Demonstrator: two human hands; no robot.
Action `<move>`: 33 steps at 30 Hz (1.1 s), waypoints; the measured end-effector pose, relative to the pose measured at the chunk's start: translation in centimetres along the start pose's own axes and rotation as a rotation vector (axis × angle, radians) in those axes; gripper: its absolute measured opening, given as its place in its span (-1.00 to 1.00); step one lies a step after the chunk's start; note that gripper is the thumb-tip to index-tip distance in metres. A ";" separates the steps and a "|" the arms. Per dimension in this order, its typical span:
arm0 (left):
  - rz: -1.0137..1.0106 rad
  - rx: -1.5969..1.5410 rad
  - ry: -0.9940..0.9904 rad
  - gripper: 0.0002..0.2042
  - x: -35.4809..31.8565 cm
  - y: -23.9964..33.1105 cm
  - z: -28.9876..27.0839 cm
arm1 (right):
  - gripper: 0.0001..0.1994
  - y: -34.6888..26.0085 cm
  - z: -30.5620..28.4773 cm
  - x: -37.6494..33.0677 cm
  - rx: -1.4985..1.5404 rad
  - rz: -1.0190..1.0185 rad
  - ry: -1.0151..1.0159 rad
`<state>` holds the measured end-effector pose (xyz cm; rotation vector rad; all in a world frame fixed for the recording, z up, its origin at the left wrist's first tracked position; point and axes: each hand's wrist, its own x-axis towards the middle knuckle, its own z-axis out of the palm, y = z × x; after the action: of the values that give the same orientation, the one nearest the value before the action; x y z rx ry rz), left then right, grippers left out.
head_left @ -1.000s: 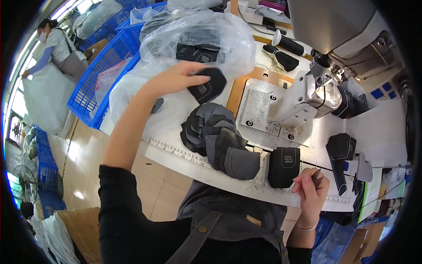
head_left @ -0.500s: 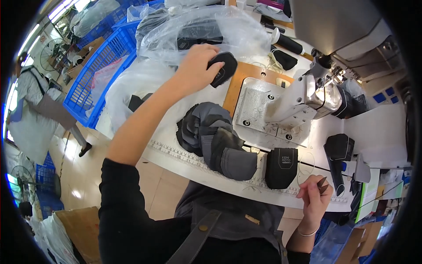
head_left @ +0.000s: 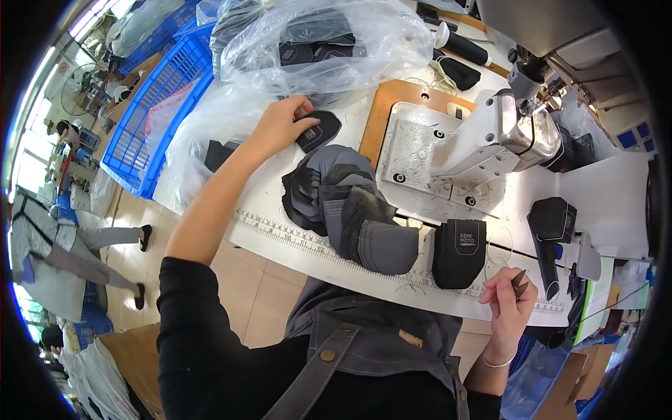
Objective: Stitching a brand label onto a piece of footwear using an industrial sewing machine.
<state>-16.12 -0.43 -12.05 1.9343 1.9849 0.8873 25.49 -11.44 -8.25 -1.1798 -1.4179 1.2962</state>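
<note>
left hand [head_left: 280,126] on one black fabric piece [head_left: 318,131], right hand [head_left: 507,308] gripping one small tool [head_left: 519,280]

Black top with sleeves pushed up high, left sleeve [head_left: 189,308] ending in a bunched cuff above the elbow at lower left of the frame, forearm bare from there to the left hand [head_left: 280,126] in the upper middle. Grey denim apron [head_left: 364,336] across the chest at bottom centre, with a broad strap running diagonally, a round metal stud on that strap, and a small tan tab sewn near the bib. Thin pale bracelet [head_left: 498,362] round the wrist below the right hand [head_left: 509,304] at lower right. No gloves, no rings discernible.
</note>
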 end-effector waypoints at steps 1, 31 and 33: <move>0.003 -0.003 -0.003 -0.76 -0.2 0.5 -0.4 | -0.72 0.1 0.0 0.0 -0.002 0.002 0.005; 0.579 0.024 -0.086 -0.75 -11.1 14.8 4.4 | -0.45 0.1 1.6 4.1 -0.794 -0.400 -0.009; 0.559 -0.212 -0.115 -0.84 -10.8 14.8 3.8 | -0.44 0.2 1.5 4.1 -0.780 -0.400 -0.032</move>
<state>-0.68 -10.73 -9.33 2.3811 1.2367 1.0262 23.26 -7.65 -8.59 -1.2518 -2.1445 0.4763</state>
